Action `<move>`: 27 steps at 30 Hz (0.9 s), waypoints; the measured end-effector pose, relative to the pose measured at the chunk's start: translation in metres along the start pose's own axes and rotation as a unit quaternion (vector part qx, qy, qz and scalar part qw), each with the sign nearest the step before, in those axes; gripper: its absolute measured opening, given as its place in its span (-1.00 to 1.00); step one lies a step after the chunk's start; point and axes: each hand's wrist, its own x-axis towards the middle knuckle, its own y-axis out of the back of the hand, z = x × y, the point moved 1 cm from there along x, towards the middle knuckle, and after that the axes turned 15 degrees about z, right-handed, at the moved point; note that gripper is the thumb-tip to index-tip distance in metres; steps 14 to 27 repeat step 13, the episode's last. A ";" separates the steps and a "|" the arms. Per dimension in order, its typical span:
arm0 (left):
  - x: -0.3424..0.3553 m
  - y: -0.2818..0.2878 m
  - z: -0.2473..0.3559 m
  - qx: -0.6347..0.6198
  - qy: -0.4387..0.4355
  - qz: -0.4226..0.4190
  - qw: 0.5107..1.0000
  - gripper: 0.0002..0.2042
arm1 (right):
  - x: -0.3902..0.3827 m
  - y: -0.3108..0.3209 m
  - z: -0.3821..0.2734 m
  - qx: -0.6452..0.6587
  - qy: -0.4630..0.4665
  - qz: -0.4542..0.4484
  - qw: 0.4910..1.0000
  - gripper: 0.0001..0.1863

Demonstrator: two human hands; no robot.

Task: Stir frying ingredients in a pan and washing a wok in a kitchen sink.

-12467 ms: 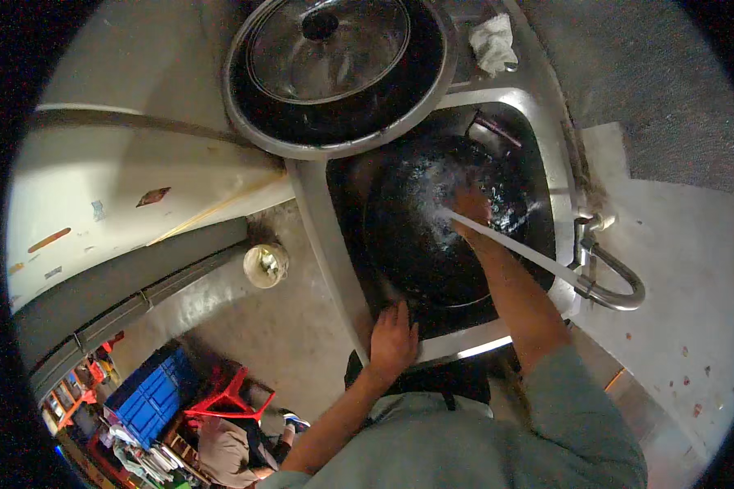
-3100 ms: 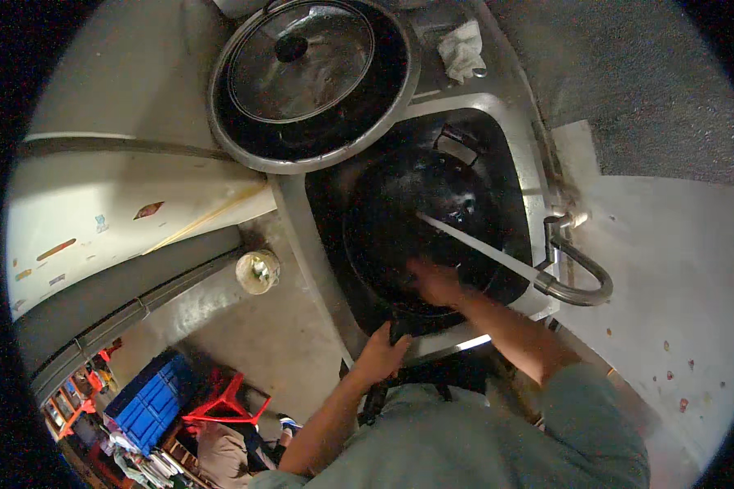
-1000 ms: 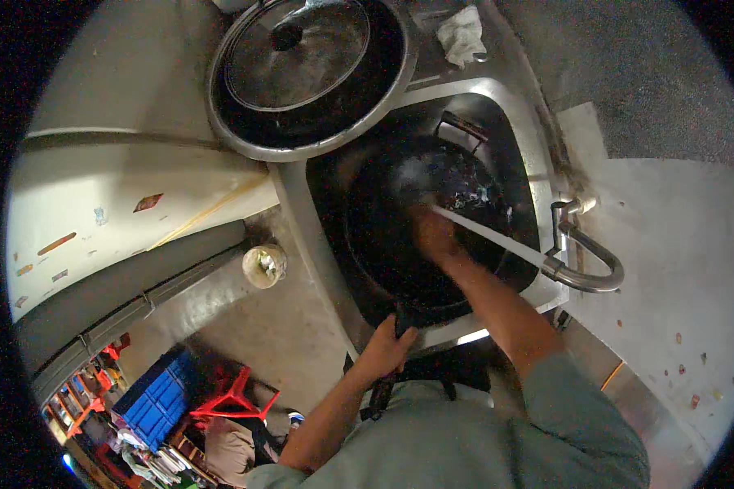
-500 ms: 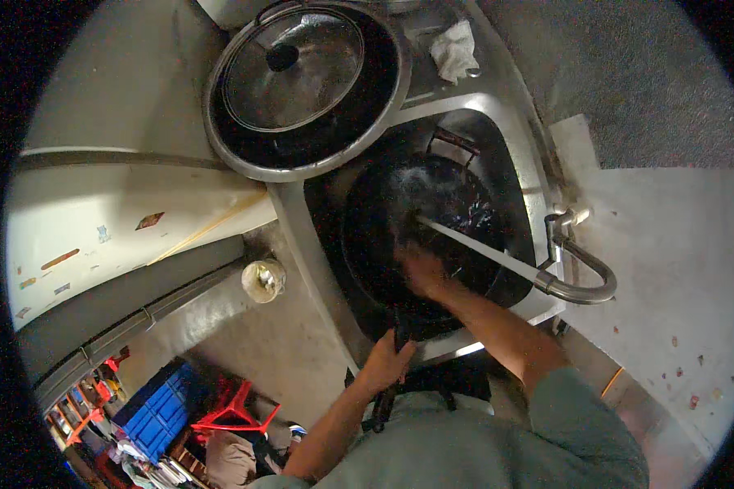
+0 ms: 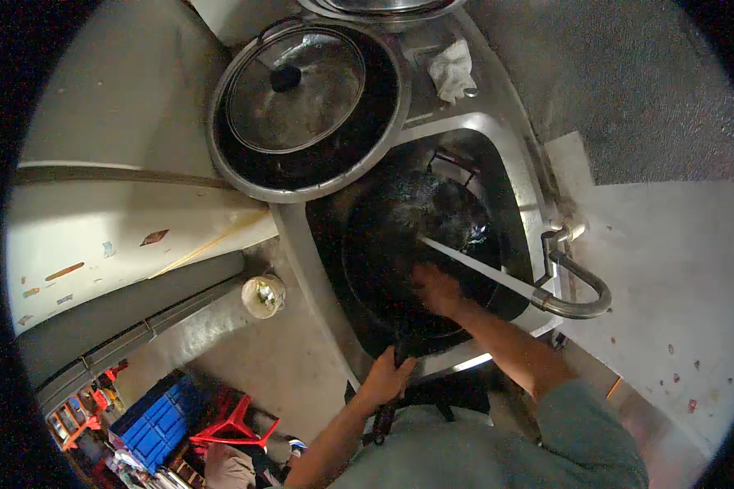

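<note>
A black wok (image 5: 383,281) sits in the sink, tilted toward me, with a looped handle at its far side. My left hand (image 5: 387,376) is wrapped round the wok's near long handle (image 5: 400,350) at the sink's front edge. Inside the wok, my right hand (image 5: 440,292) reaches down near its inner surface. Its fingers are blurred and dark, and I cannot make out whether anything is in them. From the curved metal faucet (image 5: 583,308) on the right, a stream of water (image 5: 481,267) runs into the wok, just beyond my right hand.
The steel sink rim (image 5: 465,122) surrounds the wok. At the far left a large dark pan (image 5: 302,169) carries a glass lid (image 5: 326,106). A white cloth (image 5: 453,72) lies behind the sink. On the floor stand a pale bucket (image 5: 263,297), a blue crate (image 5: 156,425) and a red stool (image 5: 235,422).
The whole view has shifted, so things appear lower. My right hand has moved slightly to the right inside the wok. My left hand keeps its hold on the handle, and water still runs.
</note>
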 end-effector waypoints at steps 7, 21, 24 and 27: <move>0.007 -0.007 -0.004 0.013 -0.061 -0.010 0.998 -0.69 | 0.067 -0.039 0.097 -0.114 -0.088 -0.033 0.989 -0.64; 0.010 -0.004 -0.006 -0.004 -0.061 -0.020 0.998 -0.63 | 0.004 -0.024 0.002 -0.031 -0.013 -0.081 0.996 -0.39; 0.010 -0.004 -0.006 -0.004 -0.061 -0.020 0.998 -0.63 | 0.004 -0.024 0.002 -0.031 -0.013 -0.081 0.996 -0.39; 0.010 -0.004 -0.006 -0.004 -0.061 -0.020 0.998 -0.63 | 0.004 -0.024 0.002 -0.031 -0.013 -0.081 0.996 -0.39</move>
